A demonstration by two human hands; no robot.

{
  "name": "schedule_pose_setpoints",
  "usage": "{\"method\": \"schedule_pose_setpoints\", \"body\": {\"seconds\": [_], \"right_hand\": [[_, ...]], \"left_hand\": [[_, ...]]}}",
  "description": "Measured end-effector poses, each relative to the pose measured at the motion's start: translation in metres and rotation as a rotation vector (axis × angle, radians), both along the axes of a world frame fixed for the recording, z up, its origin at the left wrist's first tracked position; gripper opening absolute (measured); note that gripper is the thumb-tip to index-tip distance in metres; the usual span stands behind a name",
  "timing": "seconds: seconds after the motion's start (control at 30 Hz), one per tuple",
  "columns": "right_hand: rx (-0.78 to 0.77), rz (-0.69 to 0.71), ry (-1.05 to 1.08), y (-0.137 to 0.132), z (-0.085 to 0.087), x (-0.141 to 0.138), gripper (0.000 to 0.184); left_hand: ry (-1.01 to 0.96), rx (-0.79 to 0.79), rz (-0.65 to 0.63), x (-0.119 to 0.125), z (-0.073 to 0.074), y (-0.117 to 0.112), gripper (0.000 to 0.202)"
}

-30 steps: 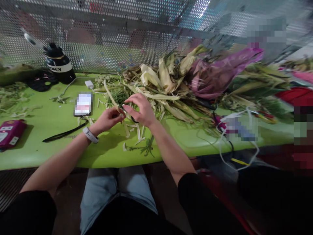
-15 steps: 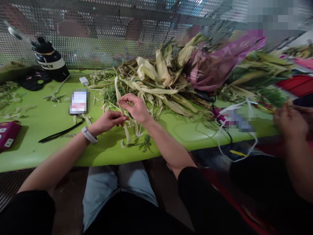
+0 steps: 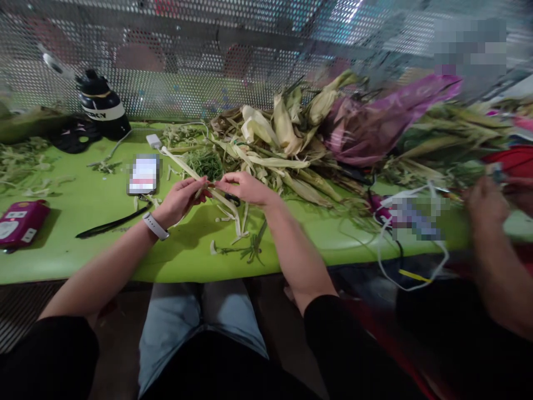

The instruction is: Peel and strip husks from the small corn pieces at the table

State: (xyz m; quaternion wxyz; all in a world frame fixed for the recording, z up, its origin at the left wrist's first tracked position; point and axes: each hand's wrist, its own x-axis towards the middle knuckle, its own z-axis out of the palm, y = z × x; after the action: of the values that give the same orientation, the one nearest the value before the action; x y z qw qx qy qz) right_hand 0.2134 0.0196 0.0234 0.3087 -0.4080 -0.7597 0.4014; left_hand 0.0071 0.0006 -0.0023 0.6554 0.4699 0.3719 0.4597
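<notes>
**Lime-green plastic surface (image 3: 83,250): handling faults to watch**

At the back stands a perforated metal screen (image 3: 187,66), and a heap of pale corn husks and green leaves (image 3: 278,150) lies along the far side of the surface. The left hand (image 3: 179,197) and the right hand (image 3: 245,188) meet just in front of the heap, above the surface. Both sets of fingers are pinched on one long, pale yellow husk strip (image 3: 179,163). One end slants up and left past the left hand; the other droops to the surface below the right hand.

Probable faults:

1. Tearing. The strip looks thin and fibrous, so an uneven pull between the two pinches would likely split it along the grain.
2. Slipping. The pinch points sit close together (fingertips nearly touching), so the long free ends could twist out of the grip.
3. Snagging. The drooping end lies among loose green and pale trimmings (image 3: 250,253), and a lift could drag them along.
4. Crowding. A co-worker's hand (image 3: 485,203) is at the right, near a white cable (image 3: 412,191) (well apart from the strip).
</notes>
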Motion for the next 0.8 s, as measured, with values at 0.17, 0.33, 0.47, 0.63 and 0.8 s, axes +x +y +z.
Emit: {"method": "schedule_pose_setpoints", "body": {"seconds": [0.17, 0.33, 0.47, 0.63, 0.8], "right_hand": [[-0.01, -0.062, 0.142, 0.007, -0.011, -0.003, 0.047], [0.504, -0.511, 0.22, -0.004, -0.006, -0.011, 0.042], [0.421, -0.335, 0.032, -0.023, -0.008, -0.028, 0.047], [0.189, -0.074, -0.166, -0.024, -0.03, -0.05, 0.036], [0.144, 0.072, -0.069, -0.021, -0.032, -0.053, 0.033]], "left_hand": [[0.163, 0.071, -0.175, 0.001, -0.011, -0.001, 0.023], [0.028, 0.021, -0.006, 0.001, -0.011, 0.002, 0.026], [-0.083, 0.056, 0.156, 0.001, -0.005, 0.002, 0.024], [-0.082, 0.132, 0.199, 0.005, -0.006, 0.0, 0.032], [-0.099, 0.129, 0.206, 0.006, -0.009, 0.0, 0.035]]}}
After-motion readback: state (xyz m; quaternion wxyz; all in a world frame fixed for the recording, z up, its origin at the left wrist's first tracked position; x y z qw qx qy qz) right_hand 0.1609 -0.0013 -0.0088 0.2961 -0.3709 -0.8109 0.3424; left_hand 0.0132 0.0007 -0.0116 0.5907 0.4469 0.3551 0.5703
